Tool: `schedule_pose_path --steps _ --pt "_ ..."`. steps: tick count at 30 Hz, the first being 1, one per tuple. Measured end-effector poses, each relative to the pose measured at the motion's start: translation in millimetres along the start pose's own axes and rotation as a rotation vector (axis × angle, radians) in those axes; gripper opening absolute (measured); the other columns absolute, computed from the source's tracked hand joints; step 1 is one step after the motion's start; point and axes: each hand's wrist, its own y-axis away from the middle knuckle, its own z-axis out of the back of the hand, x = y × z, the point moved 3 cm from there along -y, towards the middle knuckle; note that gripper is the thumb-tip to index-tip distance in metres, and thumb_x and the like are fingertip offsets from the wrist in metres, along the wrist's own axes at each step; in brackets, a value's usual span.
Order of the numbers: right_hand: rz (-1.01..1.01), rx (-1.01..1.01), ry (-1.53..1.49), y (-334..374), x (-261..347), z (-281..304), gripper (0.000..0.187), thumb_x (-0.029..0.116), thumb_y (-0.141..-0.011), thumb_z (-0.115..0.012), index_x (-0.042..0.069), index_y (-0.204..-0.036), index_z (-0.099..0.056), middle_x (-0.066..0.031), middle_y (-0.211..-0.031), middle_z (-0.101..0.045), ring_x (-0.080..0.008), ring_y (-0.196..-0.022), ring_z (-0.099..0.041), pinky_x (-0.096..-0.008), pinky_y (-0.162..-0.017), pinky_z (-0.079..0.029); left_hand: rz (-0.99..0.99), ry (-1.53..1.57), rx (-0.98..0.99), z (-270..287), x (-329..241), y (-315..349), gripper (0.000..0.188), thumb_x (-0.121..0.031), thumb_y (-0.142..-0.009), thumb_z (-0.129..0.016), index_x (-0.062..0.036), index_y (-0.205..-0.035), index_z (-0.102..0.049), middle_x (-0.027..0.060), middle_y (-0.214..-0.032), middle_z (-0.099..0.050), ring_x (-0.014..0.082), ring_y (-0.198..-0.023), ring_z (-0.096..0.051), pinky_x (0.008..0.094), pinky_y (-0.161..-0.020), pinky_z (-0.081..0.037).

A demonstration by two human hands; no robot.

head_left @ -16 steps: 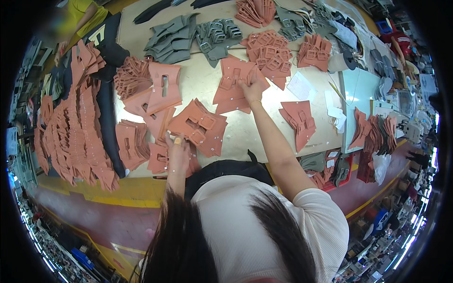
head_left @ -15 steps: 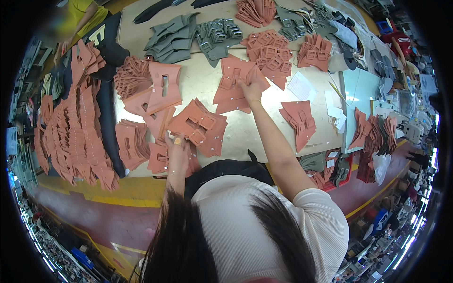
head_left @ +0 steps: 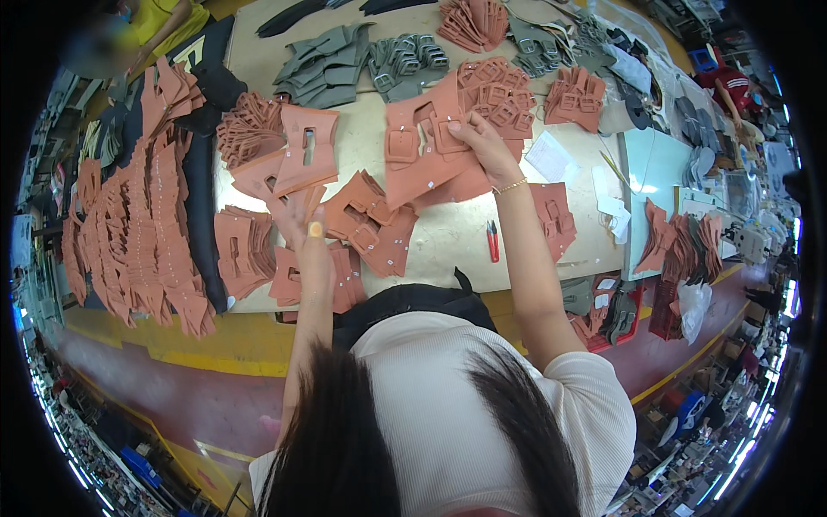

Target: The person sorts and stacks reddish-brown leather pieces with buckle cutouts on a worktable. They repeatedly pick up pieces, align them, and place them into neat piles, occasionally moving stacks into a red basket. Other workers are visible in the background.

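Note:
My right hand [head_left: 487,146] grips a stack of terracotta leather cut pieces [head_left: 422,177] by its right edge, thumb on top. The stack is raised towards me; its top piece has a slot between two covered buckles. My left hand [head_left: 307,226] has its fingers stretched out over flat slotted pieces [head_left: 308,146]; whether it touches them I cannot tell. Just right of that hand lies another stack of buckled terracotta pieces [head_left: 383,228]. A pair of red-handled thread snips [head_left: 493,243] rests on the table below the raised stack.
Long rows of overlapping terracotta pieces [head_left: 142,233] cover the left side. Grey-green pieces [head_left: 323,73] and buckled terracotta bundles [head_left: 573,99] lie at the back. To the right are a small stack [head_left: 554,220], white paper [head_left: 551,159], a thread cone [head_left: 622,116] and a red crate [head_left: 633,323].
My right hand has lifted and tilted its stack, uncovering the red snips. My left hand has left the buckled stack in the middle and moved up and left towards the slotted pieces.

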Motion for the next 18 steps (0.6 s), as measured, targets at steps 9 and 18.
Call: schedule_pose_path --steps 9,18 --pt "-0.115 0.349 0.342 77 6 -79 0.036 0.029 -0.085 -0.071 0.001 -0.104 -0.059 -0.0059 -0.101 -0.065 -0.0104 -0.089 -0.062 -0.0271 -0.075 -0.052 0.482 0.983 0.664 -47 -9 26 0.064 -0.060 -0.092 -0.039 -0.0066 -0.127 -0.048 0.0160 -0.121 -0.054 0.0238 -0.093 -0.061 0.0357 -0.071 -0.055" --pt "0.385 -0.048 0.819 131 4 -90 0.037 0.020 -0.076 -0.078 0.004 -0.105 -0.061 -0.0018 -0.092 -0.054 -0.0114 -0.076 -0.050 -0.0249 -0.067 -0.043 0.354 0.925 0.804 -19 -7 39 0.071 -0.064 -0.092 -0.034 -0.0046 -0.129 -0.043 0.0152 -0.113 -0.058 0.0285 -0.104 -0.058 0.0402 -0.073 -0.057"
